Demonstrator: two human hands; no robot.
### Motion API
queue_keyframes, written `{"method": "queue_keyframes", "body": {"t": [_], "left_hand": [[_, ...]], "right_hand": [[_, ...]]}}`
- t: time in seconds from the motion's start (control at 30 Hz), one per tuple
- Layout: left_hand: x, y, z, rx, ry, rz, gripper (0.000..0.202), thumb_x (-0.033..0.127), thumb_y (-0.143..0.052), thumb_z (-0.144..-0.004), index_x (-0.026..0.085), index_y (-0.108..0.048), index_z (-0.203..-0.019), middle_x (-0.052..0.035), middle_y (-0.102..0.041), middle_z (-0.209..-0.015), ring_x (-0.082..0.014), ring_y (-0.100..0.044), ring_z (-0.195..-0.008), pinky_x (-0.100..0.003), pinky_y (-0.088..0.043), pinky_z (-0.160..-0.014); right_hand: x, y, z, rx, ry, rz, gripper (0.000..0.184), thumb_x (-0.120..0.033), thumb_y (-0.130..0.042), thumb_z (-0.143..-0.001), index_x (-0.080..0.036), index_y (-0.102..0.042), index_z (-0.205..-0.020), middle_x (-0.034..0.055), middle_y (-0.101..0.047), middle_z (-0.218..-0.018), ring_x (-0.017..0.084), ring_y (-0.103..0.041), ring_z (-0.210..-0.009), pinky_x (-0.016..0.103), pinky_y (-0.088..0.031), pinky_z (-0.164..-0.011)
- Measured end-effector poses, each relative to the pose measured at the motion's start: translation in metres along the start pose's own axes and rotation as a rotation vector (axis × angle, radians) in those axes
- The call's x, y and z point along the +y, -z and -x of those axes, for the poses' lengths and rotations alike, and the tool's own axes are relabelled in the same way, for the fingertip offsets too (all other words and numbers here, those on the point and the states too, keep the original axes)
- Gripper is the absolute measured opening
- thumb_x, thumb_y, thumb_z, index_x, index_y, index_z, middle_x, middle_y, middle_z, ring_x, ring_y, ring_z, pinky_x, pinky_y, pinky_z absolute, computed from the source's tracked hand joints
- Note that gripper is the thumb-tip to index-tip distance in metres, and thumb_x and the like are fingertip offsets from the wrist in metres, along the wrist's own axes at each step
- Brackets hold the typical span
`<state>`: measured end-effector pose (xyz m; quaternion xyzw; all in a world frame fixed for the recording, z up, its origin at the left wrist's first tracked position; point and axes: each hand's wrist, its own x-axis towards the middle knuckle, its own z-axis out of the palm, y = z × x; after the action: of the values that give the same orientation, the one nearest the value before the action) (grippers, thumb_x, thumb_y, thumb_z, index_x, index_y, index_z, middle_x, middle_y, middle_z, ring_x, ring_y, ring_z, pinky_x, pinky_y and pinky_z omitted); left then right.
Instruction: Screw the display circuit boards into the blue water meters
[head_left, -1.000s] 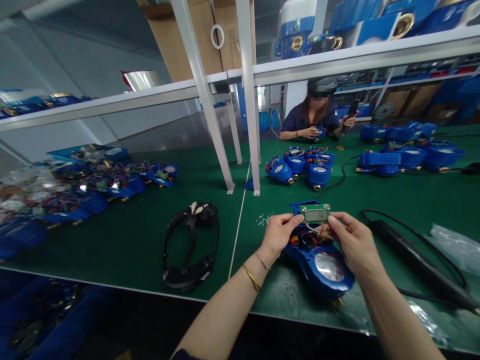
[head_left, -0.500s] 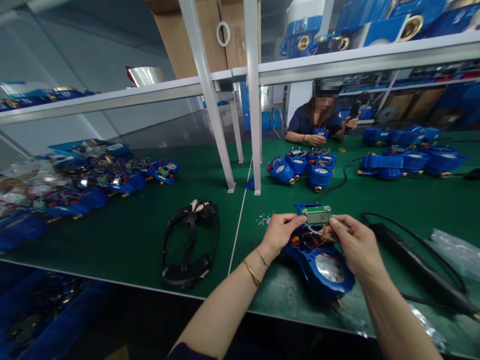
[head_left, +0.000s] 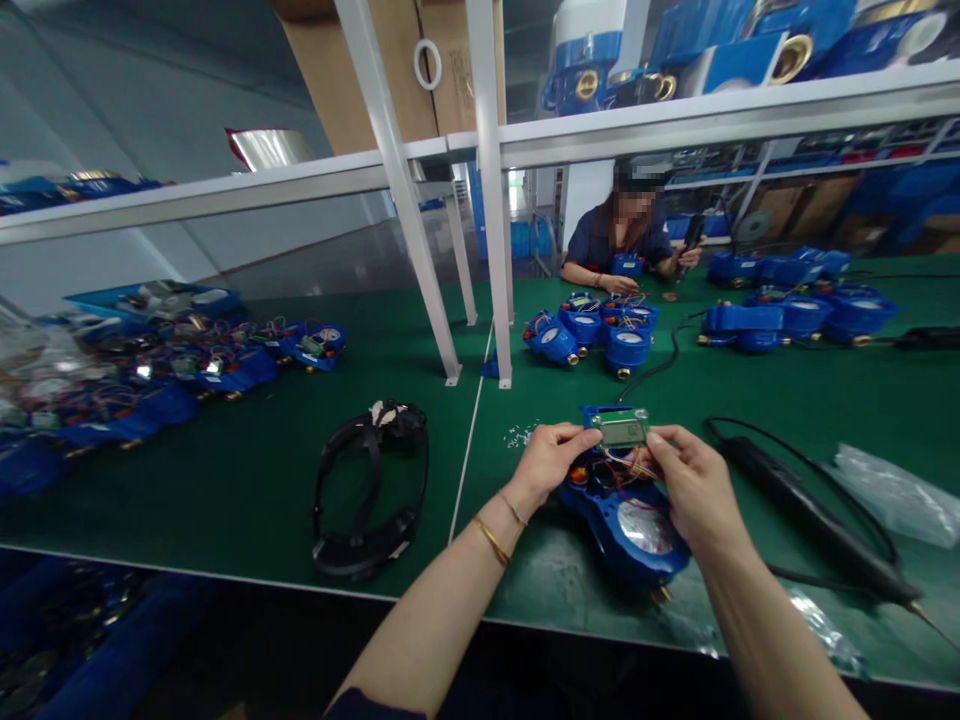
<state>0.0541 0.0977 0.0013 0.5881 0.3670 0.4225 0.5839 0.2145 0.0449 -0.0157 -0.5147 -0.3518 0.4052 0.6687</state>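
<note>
We have the green workbench (head_left: 247, 480) under everything, and on it, near the front edge, lies the blue meter body (head_left: 600, 525), directly below our hands. We judge it the heavy, stiff part: a solid housing that should sit steady and is best lifted with a full grip round its sides. The black electric screwdriver (head_left: 814, 520) lies on the bench to the right, beyond our reach of grip.

Our left hand (head_left: 551, 460) pinches the left end of the LCD circuit board (head_left: 622, 431) between thumb and fingers; our right hand (head_left: 694, 490) pinches the right end. We hold the board over the far end of the meter, its display facing us. It looks light, rigid and fragile, so we do well to keep to its edges and off the glass. Smallest are the coloured wires (head_left: 637, 465) beneath it: thin and limp, probably easily tugged loose, so we should not lift by them.
</note>
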Motion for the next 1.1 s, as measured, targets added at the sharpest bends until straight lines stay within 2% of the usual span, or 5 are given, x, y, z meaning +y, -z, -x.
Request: {"method": "queue_keyframes", "body": {"t": [0.1, 0.37, 0.67, 0.83, 1.1], "left_hand": [[-0.002, 0.0, -0.001, 0.023, 0.01, 0.026, 0.051, 0.063, -0.077, -0.058, 0.013, -0.068, -0.056, 0.0025, -0.05, -0.061, -0.0105, -0.041, -0.064, -0.026, -0.029, -0.06], [-0.007, -0.008, -0.002, 0.021, 0.087, 0.127, 0.054, 0.064, -0.078, -0.057, 0.012, -0.071, -0.064, -0.0007, -0.06, -0.062, -0.0113, -0.047, -0.061, -0.026, -0.034, -0.06], [-0.001, -0.004, -0.003, 0.001, 0.112, 0.165, 0.052, 0.061, -0.081, -0.056, 0.011, -0.074, -0.069, -0.0017, -0.064, -0.06, -0.0125, -0.051, -0.06, -0.025, -0.037, -0.059], [-0.004, -0.004, -0.003, 0.006, 0.096, 0.194, 0.05, 0.057, -0.081, -0.061, 0.01, -0.076, -0.076, -0.0035, -0.068, -0.066, -0.0141, -0.056, -0.064, -0.027, -0.043, -0.066], [-0.012, -0.008, -0.004, 0.013, 0.078, 0.203, 0.049, 0.058, -0.078, -0.064, 0.011, -0.076, -0.077, -0.0044, -0.07, -0.068, -0.0151, -0.058, -0.066, -0.027, -0.044, -0.068]], "right_hand": [[-0.001, -0.001, 0.001, 0.0, -0.012, -0.007, 0.053, -0.059, -0.081, -0.06, -0.018, -0.059, -0.084, 0.0018, -0.063, -0.064, 0.014, -0.06, -0.056, 0.024, -0.051, -0.055], [-0.006, -0.004, 0.004, -0.034, -0.003, 0.062, 0.054, -0.065, -0.074, -0.064, -0.018, -0.056, -0.083, 0.0023, -0.062, -0.063, 0.014, -0.057, -0.053, 0.025, -0.049, -0.054], [-0.014, 0.008, -0.002, -0.108, 0.09, 0.391, 0.051, -0.068, -0.064, -0.074, -0.02, -0.051, -0.071, 0.0024, -0.06, -0.06, 0.015, -0.053, -0.052, 0.025, -0.04, -0.052], [-0.013, 0.013, -0.006, -0.057, 0.191, 0.522, 0.049, -0.063, -0.063, -0.077, -0.019, -0.045, -0.063, -0.0021, -0.048, -0.054, 0.011, -0.041, -0.052, 0.024, -0.03, -0.052], [-0.01, 0.011, -0.011, -0.156, 0.086, 0.418, 0.054, -0.069, -0.059, -0.072, -0.019, -0.054, -0.093, 0.0025, -0.059, -0.069, 0.017, -0.053, -0.058, 0.027, -0.042, -0.049]]}}
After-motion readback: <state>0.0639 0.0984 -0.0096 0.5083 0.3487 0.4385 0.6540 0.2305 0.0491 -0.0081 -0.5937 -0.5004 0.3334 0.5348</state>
